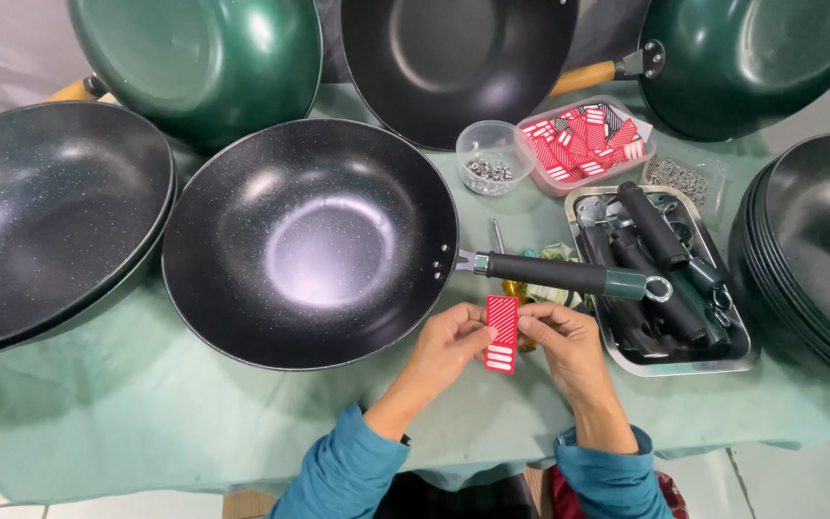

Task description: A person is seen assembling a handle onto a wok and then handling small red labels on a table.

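A red striped tag hangs upright between both hands, just below the wok handle and above the green cloth. The left hand pinches its left edge with thumb and fingers; the right hand pinches its upper right edge (the other fingers curl in). The wok lies just beyond. To the right sits a metal tray of handles; behind it, a tub of tags and a cup of screws.

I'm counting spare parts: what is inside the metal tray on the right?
The metal tray holds a heap of black pan handles, some with green ends. The lower ones and the tray's floor are covered by the top ones.
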